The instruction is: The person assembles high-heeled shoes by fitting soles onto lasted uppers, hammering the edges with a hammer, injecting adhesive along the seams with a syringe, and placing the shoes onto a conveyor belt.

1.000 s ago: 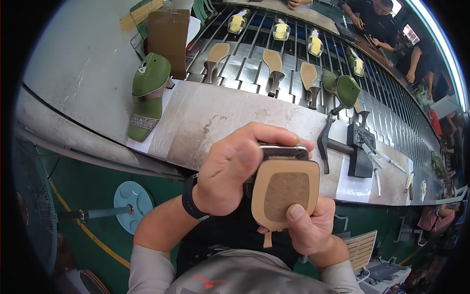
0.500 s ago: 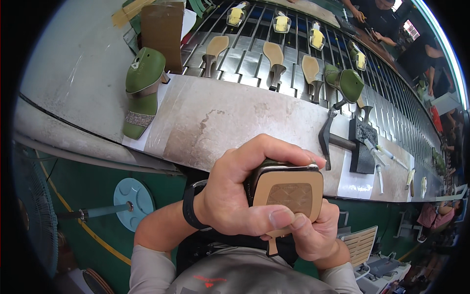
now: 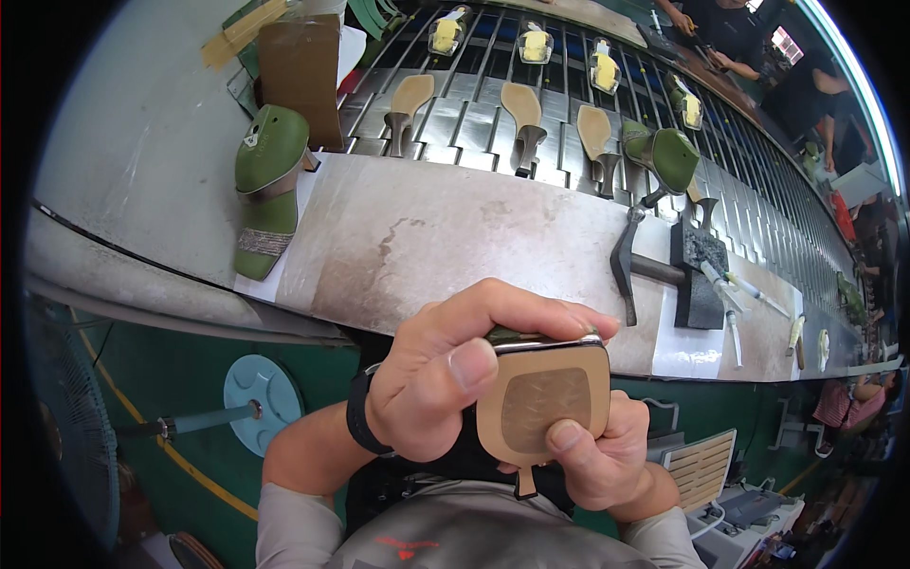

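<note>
Between my hands is a heeled shoe point(image 3: 588, 375), its tan sole with a brown patch at the toe turned up and its heel pointing down toward my body. My left hand point(image 3: 441, 370) wraps the shoe's left side, fingers along the far edge and thumb lifted off the sole. My right hand point(image 3: 611, 450) grips it from the right, the thumb pressed on the brown patch. Most of the shoe's upper is hidden beneath the sole. Beyond my hands, a hammer point(image 3: 623, 270) lies on the bench point(image 3: 455, 228), its handle reaching a black block point(image 3: 697, 313).
At the left stands a green last with a glittery-strapped sandal point(image 3: 270, 190); another green last point(image 3: 668, 156) is at the right. Several tan heeled soles point(image 3: 523, 104) lie on the metal conveyor point(image 3: 464, 133). Syringes point(image 3: 758, 296) lie beside the block. A co-worker point(image 3: 730, 38) is at the far right.
My left thumb has lifted off the sole and moved up and left, baring more of the brown patch. The shoe has shifted slightly left and down, and my right thumb now lies on the patch.
</note>
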A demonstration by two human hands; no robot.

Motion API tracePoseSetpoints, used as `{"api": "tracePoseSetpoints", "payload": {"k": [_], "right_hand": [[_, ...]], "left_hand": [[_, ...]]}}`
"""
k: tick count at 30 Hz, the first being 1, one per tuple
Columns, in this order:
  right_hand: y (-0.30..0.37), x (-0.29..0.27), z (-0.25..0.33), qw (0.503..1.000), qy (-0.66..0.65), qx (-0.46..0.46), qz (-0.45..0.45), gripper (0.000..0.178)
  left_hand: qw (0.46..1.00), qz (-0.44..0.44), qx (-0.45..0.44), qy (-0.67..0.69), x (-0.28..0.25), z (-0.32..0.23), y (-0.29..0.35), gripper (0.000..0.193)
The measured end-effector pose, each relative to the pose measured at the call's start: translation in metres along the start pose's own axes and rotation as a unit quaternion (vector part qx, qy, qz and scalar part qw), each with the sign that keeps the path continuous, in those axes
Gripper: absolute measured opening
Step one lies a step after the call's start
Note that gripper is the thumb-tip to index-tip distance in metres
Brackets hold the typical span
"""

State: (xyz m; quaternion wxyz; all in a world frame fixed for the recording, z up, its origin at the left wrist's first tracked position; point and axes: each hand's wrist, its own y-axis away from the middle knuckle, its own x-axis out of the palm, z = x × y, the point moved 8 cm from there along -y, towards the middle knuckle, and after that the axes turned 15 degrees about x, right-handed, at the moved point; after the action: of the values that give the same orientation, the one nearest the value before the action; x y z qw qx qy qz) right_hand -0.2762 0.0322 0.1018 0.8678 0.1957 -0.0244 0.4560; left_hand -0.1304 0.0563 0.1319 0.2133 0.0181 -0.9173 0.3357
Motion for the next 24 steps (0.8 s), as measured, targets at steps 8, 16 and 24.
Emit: {"api": "tracePoseSetpoints", "payload": {"k": [8,16,24], "right_hand": [[-0.001,-0.006,0.004,1.000,-0.015,-0.004,-0.002,0.031],[-0.020,-0.026,0.020,0.990,-0.133,0.040,-0.003,0.042],[-0.021,-0.040,0.027,0.994,-0.082,0.004,-0.073,0.043]], "left_hand": [[0.998,0.016,-0.050,-0.024,-0.001,0.000,-0.011,0.067],[0.997,0.070,-0.007,-0.028,-0.020,0.026,-0.036,0.067],[0.993,0.081,-0.025,-0.076,-0.015,0.030,-0.047,0.066]]}}
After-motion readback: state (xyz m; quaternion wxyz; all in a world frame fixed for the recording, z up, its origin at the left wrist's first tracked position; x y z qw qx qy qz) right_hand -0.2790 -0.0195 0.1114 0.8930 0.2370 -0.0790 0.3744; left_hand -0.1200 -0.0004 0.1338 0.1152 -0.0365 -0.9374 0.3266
